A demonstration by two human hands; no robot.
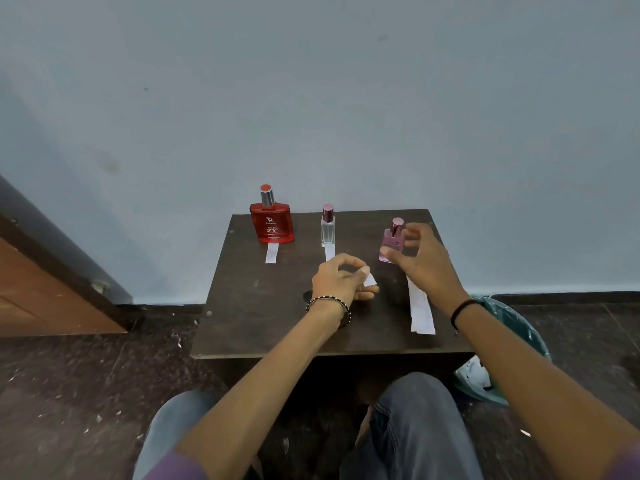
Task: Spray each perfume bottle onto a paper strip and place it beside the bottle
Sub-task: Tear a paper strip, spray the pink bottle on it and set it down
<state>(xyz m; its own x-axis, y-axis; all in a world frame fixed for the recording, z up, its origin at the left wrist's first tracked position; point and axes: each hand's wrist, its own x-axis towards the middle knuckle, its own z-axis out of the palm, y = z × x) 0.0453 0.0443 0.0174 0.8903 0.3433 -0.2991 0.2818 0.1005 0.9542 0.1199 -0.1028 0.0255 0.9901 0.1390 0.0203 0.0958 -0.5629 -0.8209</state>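
Note:
Three perfume bottles stand along the far edge of a small dark table [263, 313]: a red bottle [272, 225] at the left, a slim clear bottle [328, 230] in the middle, a pink bottle [393, 242] at the right. A white paper strip [272, 253] lies in front of the red bottle, and another strip [330, 252] in front of the clear one. My left hand [341, 282] pinches a short white strip [370, 279] above the table's middle. My right hand [420, 258] has its fingers spread around the pink bottle, thumb at its base; a firm grip is not evident.
A stack of long paper strips [420, 308] lies on the table's right side under my right wrist. A green-lined bin [512, 344] stands on the floor to the right. A wooden door [45, 289] is at the left. My knees are under the near edge.

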